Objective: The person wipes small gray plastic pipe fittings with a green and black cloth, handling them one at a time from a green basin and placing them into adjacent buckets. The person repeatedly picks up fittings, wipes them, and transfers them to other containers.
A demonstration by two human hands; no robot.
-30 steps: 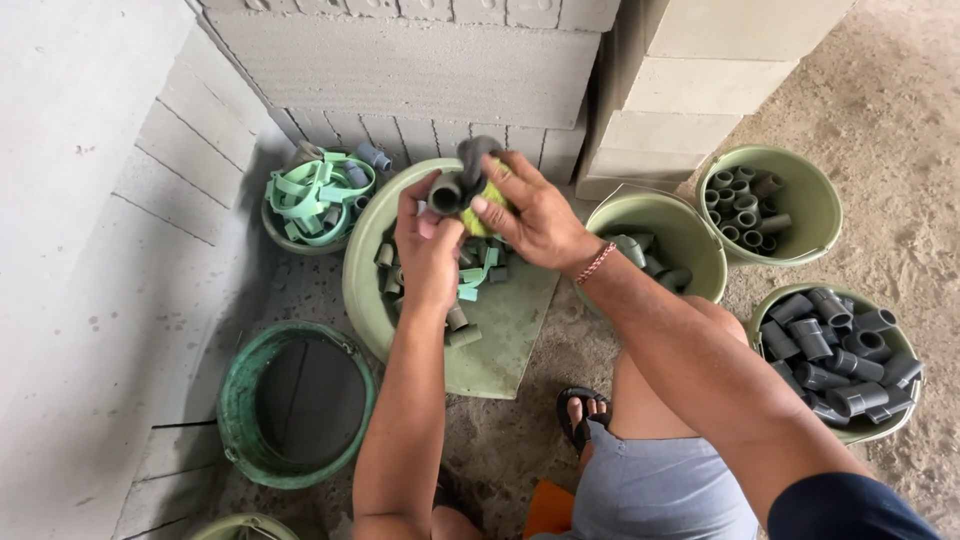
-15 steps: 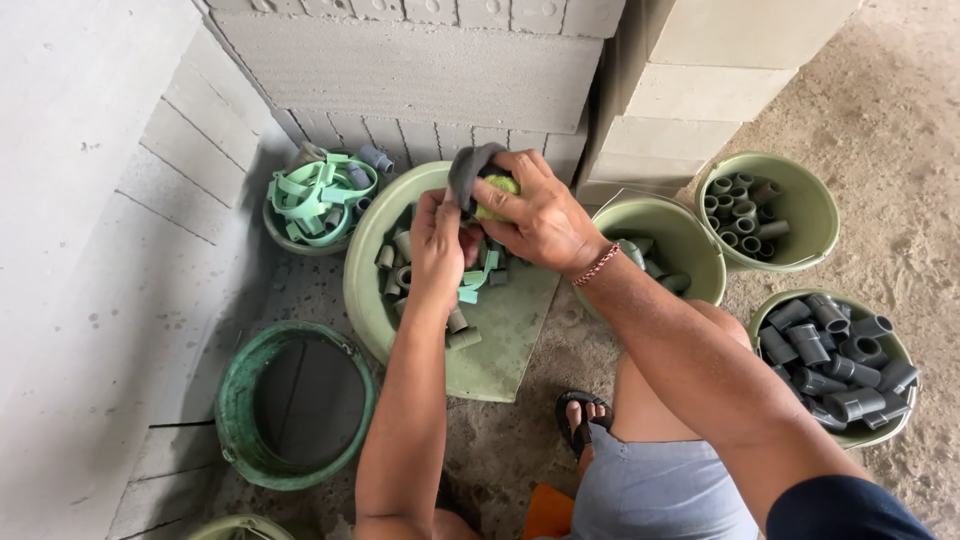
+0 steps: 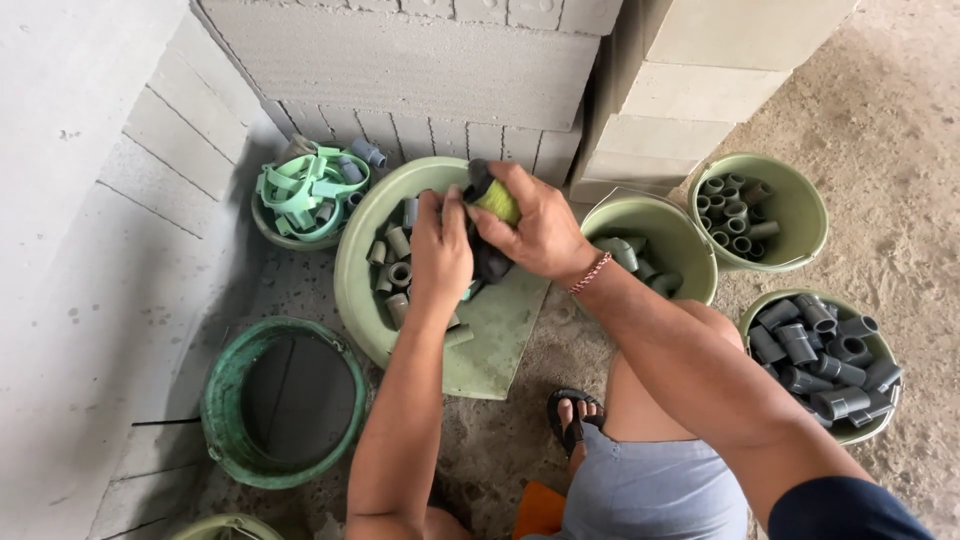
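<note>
My right hand [image 3: 535,228] is closed over a yellow-green scrubbing pad [image 3: 497,201], pressed down on a dark grey pipe fitting [image 3: 487,255] that my left hand [image 3: 440,250] grips from the other side. I hold the fitting up between both hands, just above the big pale-green basin [image 3: 365,225], so anything that comes off it drops in there and not on the floor. Most of the fitting is hidden by my fingers, so I cannot tell its exact shape.

In the basin, under my left wrist, lie more grey fittings [image 3: 393,262], close by. A flat green board [image 3: 495,340] rests half on the basin's near edge.

The rest sits in a ring around me, by kind: a bowl of light green clamps [image 3: 310,190] at far left against the block wall [image 3: 420,60], an empty dark-green bucket [image 3: 225,400] near left, and on my right three green buckets, one nearly bare [image 3: 650,225], one with short grey couplings [image 3: 735,205], one heaped with dark ones [image 3: 825,360].
</note>
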